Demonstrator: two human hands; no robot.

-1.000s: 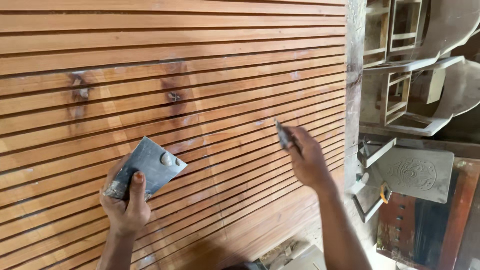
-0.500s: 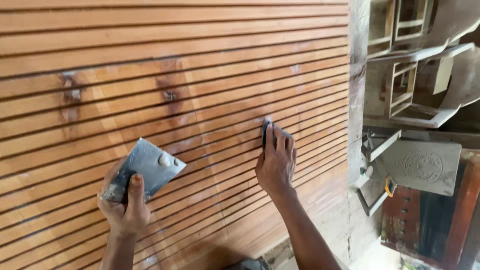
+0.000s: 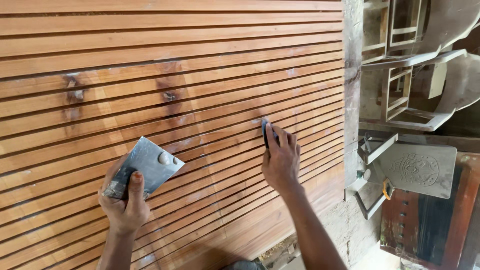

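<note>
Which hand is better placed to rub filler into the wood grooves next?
Probably the right hand: it presses a small dark tool against the slatted wooden panel. The left hand holds a metal scraper with filler blobs.

Right hand (image 3: 281, 159) pressing perhaps a small scraper (image 3: 264, 132) against slatted panel (image 3: 200, 65).

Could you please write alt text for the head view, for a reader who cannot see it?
A person's right hand presses a small dark tool against a slatted wooden panel, while the left hand holds a flat metal scraper carrying grey blobs of filler. Wooden frames stand to the right.
</note>
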